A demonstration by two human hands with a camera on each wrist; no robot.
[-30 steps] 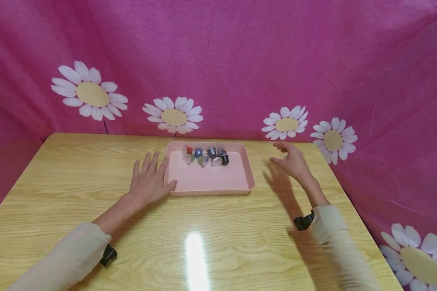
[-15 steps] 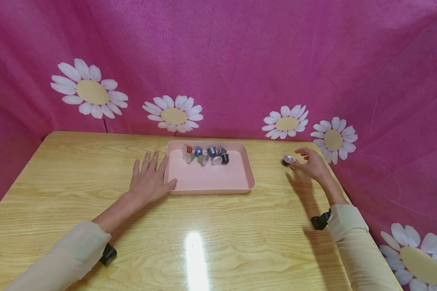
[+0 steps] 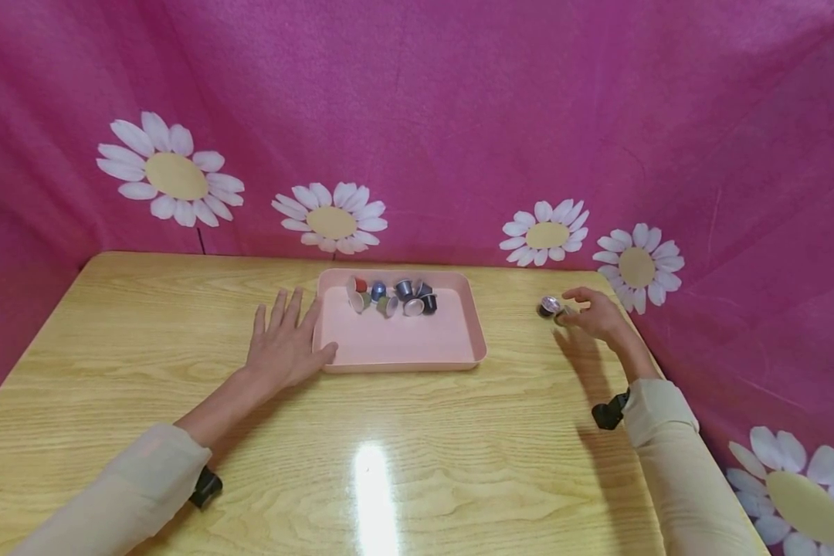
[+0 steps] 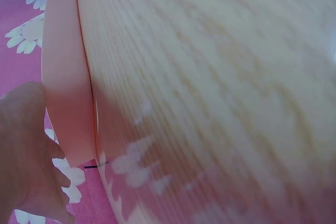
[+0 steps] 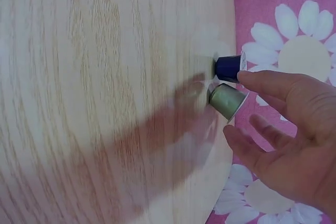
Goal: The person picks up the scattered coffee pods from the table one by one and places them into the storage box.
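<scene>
In the head view my left hand [image 3: 285, 347] lies with fingers spread at the left wall of a pink tray [image 3: 403, 351], its thumb reaching over the rim. Several coffee capsules lie along the tray's far side, among them a blue capsule [image 3: 378, 290] and a black capsule [image 3: 428, 303]. Right of the tray, two more capsules stand on the table: a dark blue capsule [image 5: 227, 68] and, beside it, a green capsule [image 5: 227, 100]. My right hand [image 5: 299, 135] is at the green one, thumb and forefinger parted around its rim without a visible pinch.
The wooden table [image 3: 285, 479] ends at a pink curtain [image 3: 431, 139] with large daisies, behind and to the right. My right hand is near the table's far right corner. A light reflection shines on the front of the tabletop.
My right hand has moved right, away from the tray. The dark blue and green capsules, hidden a second ago, now show at its fingertips. The left hand and tray stay put.
</scene>
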